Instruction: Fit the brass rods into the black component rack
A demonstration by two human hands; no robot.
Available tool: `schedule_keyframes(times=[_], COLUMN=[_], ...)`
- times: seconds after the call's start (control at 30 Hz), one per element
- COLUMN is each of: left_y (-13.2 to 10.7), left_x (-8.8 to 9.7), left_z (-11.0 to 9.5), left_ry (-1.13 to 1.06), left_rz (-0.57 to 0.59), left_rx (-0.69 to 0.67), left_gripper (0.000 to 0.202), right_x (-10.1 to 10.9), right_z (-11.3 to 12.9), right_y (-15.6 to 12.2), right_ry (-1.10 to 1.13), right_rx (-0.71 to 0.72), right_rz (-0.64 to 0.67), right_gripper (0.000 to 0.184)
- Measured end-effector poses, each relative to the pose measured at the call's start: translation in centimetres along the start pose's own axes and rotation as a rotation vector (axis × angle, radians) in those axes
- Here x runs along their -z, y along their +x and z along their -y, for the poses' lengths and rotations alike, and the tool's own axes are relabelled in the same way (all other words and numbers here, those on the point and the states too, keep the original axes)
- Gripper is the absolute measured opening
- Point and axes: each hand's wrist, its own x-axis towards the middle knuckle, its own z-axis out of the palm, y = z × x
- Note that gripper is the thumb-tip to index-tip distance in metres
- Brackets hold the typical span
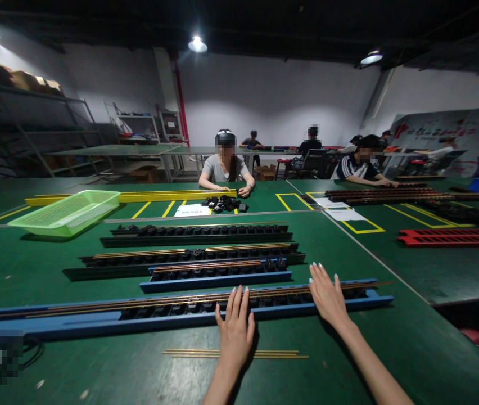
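Observation:
A long blue channel (75, 329) lies across the green table in front of me, with a row of black parts (167, 309) inside it. Thin brass rods (281, 292) run lengthwise over those parts. My left hand (235, 326) rests with fingers stretched over the near edge of the channel, fingertips at the rods. Farther right, my right hand (327, 292) lies flat with its fingers extended across the channel and rods. Neither hand is wrapped around anything. Several loose brass rods (277, 354) lie on the table nearer to me, partly behind my left wrist.
Beyond are a shorter blue channel (218, 280), two dark channels (197, 241) with black parts, and a light green basket (68, 214). Across the table a person (226, 163) sits by a yellow channel (138, 197) and black pieces (222, 203). A red rack (454, 237) lies right.

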Motion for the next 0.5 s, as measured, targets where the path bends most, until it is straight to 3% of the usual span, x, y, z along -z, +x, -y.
schedule_keyframes(times=[0.23, 0.5], left_y=[0.0, 0.0], left_x=[0.2, 0.1], left_z=[-0.1, 0.0], left_ry=[-0.018, -0.004], left_rz=[0.027, 0.026], left_rx=[0.012, 0.01], left_gripper=[0.052, 0.054], right_x=[0.1, -0.3], right_z=[0.0, -1.9], right_y=[0.0, 0.7], right_ry=[0.006, 0.002], right_rx=[-0.007, -0.003], right_rz=[0.045, 0.004], right_gripper=[0.061, 0.061])
